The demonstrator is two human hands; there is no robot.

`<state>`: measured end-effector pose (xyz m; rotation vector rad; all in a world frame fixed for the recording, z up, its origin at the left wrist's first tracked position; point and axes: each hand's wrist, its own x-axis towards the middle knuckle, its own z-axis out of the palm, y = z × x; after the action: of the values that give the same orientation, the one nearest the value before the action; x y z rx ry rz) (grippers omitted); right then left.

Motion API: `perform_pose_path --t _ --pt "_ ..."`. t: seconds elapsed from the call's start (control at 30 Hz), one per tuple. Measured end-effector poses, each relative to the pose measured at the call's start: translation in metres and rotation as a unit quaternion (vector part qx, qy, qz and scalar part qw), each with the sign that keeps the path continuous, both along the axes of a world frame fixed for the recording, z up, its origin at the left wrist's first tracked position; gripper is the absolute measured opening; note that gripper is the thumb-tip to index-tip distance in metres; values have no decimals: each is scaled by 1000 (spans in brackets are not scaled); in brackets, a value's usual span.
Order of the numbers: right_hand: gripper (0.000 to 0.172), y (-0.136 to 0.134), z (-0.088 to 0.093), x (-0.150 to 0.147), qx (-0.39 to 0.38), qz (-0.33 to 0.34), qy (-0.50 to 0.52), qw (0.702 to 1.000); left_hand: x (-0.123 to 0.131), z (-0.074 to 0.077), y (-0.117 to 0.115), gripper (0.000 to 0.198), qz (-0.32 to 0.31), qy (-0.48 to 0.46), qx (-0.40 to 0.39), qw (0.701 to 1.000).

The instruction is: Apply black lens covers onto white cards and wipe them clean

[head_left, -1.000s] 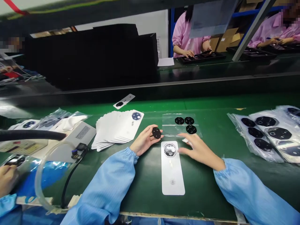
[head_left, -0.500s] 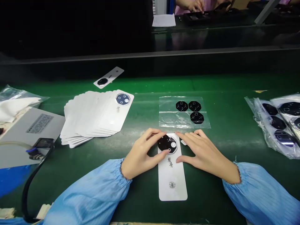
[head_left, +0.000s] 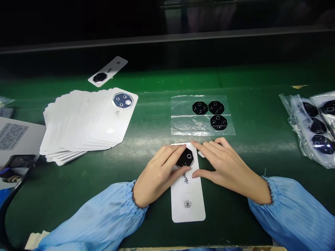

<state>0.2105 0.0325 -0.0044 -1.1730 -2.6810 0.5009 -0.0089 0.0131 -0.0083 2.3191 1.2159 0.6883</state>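
Note:
A white phone-back-shaped panel (head_left: pixel 188 211) with dark printed characters and a round emblem lies upright before me on the green table. Near its top sits a black octagonal lens decal (head_left: pixel 186 159), partly hidden by my left hand (head_left: pixel 158 170). That hand's index fingertip touches the decal's upper edge, and its thumb rests along the lower edge. My right hand (head_left: pixel 225 166) is at the panel's right side, thumb and index apart, their tips at the panel edge. A small white scrap (head_left: pixel 201 154) lies under its index finger. Just beyond is a clear film sheet (head_left: pixel 187 122) bearing three black octagonal decals (head_left: pixel 218 122).
To the left is a fanned stack of white panels (head_left: pixel 81 122). Another white panel (head_left: pixel 115 68) lies behind it. Bagged black decals (head_left: pixel 318 126) are at far right. A grey box (head_left: pixel 34 136) and black cable (head_left: pixel 7 205) occupy the left edge.
My view has tipped down and shifted. The decal has turned and now covers the pale circle previously showing on the panel. My left fingers have closed further over it; the right hand stays beside the panel.

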Motion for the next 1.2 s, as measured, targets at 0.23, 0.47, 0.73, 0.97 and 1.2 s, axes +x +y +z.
perform_pose_path --t 0.23,0.47,0.73,0.97,1.2 --pt "73 1 0 0 4 3 -3 1000 0 0 0 52 -1 -6 6 1000" --pt "73 1 2 -1 3 3 -3 1000 0 0 1 49 -8 -19 -2 1000" --pt "71 1 1 -1 13 3 -17 1000 0 2 2 47 -6 -19 -20 1000" --pt "70 1 1 -1 18 2 -15 1000 2 2 -3 50 11 7 -11 1000" --pt "69 1 2 -1 16 7 -22 1000 3 1 -6 57 37 37 0 999"
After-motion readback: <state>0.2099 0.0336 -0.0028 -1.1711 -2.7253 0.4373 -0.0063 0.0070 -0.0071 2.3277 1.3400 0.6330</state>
